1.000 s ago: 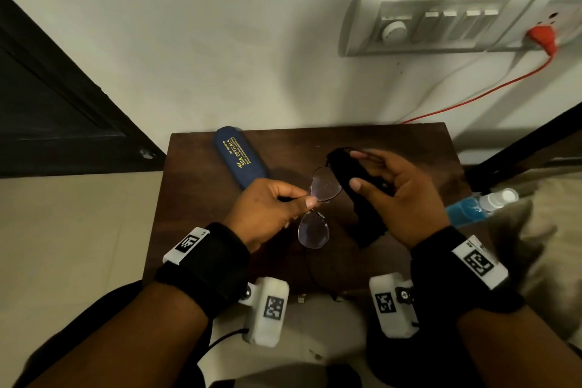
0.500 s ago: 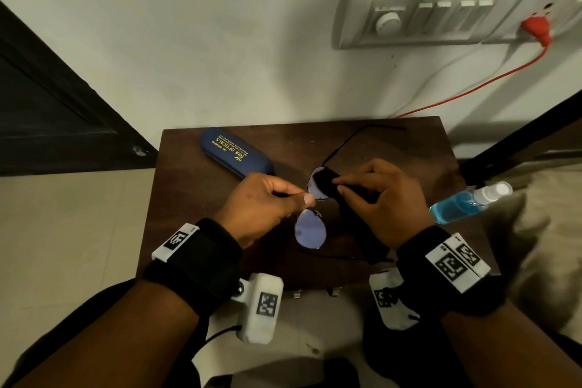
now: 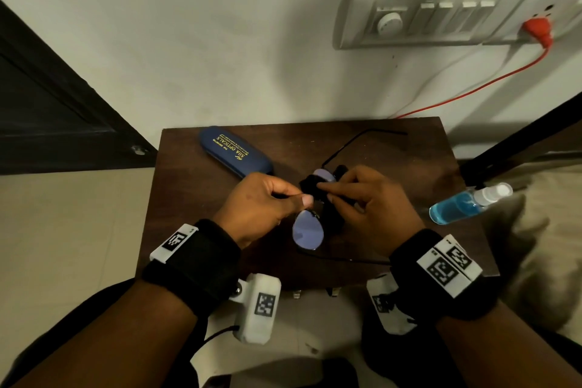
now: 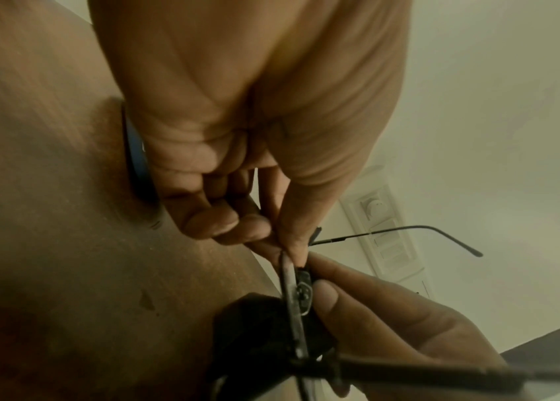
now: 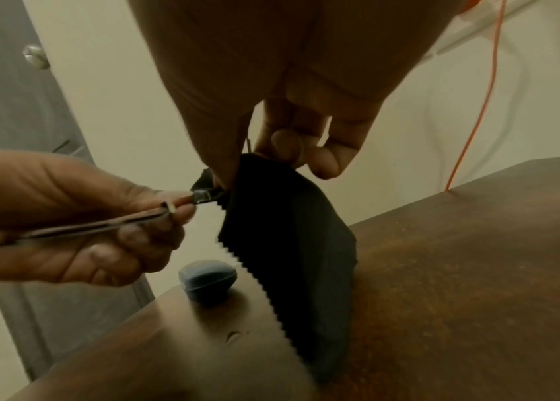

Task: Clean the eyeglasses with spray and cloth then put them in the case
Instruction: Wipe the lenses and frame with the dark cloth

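Thin-framed eyeglasses [image 3: 308, 230] hang above the dark wooden table [image 3: 189, 198], temples unfolded. My left hand [image 3: 261, 208] pinches the frame at the bridge between thumb and forefinger [image 4: 289, 244]. My right hand [image 3: 365, 201] pinches a black cloth [image 5: 289, 230] around the far lens [image 3: 324, 174], thumb on one side and fingers on the other. The cloth's loose end hangs down towards the table. A closed blue glasses case [image 3: 234, 151] lies at the table's back left. The spray bottle [image 3: 466, 203] with blue liquid lies on its side at the table's right edge.
A white wall [image 3: 220, 41] rises right behind the table, with a switch panel [image 3: 441, 16] and a red plug and cable [image 3: 472, 88]. A dark door [image 3: 47, 110] stands to the left. Pale fabric [image 3: 535, 246] lies to the right.
My right hand has closed the cloth round the far lens, which it held apart from the glasses a second ago. The glasses have turned slightly, with one temple now pointing towards the wall.
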